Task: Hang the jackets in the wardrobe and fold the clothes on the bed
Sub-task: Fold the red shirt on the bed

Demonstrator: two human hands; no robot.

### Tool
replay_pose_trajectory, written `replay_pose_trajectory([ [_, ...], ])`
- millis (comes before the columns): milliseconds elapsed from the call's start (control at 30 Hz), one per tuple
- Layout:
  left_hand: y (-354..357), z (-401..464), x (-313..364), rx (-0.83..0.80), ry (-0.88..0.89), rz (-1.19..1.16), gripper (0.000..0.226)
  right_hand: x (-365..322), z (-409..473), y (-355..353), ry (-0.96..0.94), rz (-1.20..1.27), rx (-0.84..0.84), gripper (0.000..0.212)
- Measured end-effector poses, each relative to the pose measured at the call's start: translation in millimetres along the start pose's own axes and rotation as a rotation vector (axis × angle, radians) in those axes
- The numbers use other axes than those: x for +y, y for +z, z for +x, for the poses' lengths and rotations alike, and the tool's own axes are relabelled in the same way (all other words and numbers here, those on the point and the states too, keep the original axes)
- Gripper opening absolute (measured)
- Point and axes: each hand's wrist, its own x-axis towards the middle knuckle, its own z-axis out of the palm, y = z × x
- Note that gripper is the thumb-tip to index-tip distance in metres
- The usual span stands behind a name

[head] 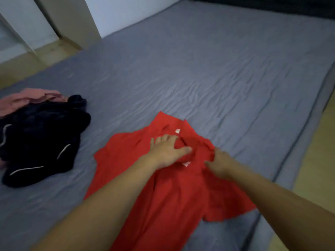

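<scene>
A red shirt point(168, 192) lies spread on the grey bed sheet point(208, 73), collar end pointing away from me. My left hand point(167, 151) rests on its upper part with fingers spread and pressed on the cloth near the collar. My right hand point(220, 164) is at the shirt's right shoulder, fingers curled into the red fabric; the frame is blurred there. A small white label point(177, 131) shows near the collar.
A crumpled dark navy garment with white piping point(41, 140) lies at the left of the bed, on top of a pink garment point(27, 99). The bed's right edge point(297, 160) borders a light wooden floor. A white wall and door frame stand at the far left.
</scene>
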Motion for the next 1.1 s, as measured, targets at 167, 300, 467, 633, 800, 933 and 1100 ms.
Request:
replay_pose_trajectory([
  [167, 90.5, 21.7, -11.0, 0.309, 0.034, 0.188, 0.062, 59.5, 33.2, 59.8, -0.033, 0.113, 0.179, 0.085],
  [300, 68.8, 82.9, -4.3, 0.519, -0.045, -0.181, 0.040, 75.6, 42.4, 51.8, -0.031, 0.107, 0.259, 0.093],
  [467, 71.4, 80.7, 6.2, 0.546, -0.274, -0.136, 0.052, 102.8, 6.5, 30.0, 0.076, 0.153, -0.216, 0.051],
  [633, 129.5, -62.1, 47.1, 0.665, 0.618, 0.017, 0.034, 130.0, -41.1, 36.1, -0.034, 0.681, -0.330, 0.011],
  [800, 188.4, -154.3, 44.9, 0.420, 0.501, 0.470, 0.048, 138.8, -60.9, 38.0, -0.007, 1.361, -0.208, 0.011],
  [933, 172.8, -139.5, 65.2, 0.628, 0.322, 0.717, 0.016, 142.4, -65.9, 47.3, 0.037, 1.179, -0.288, 0.024],
  [1100, 175.4, -143.4, 108.3, 0.322, 0.570, 0.537, 0.023, 173.3, -78.3, 4.3, 0.152, 1.048, -0.030, 0.029],
])
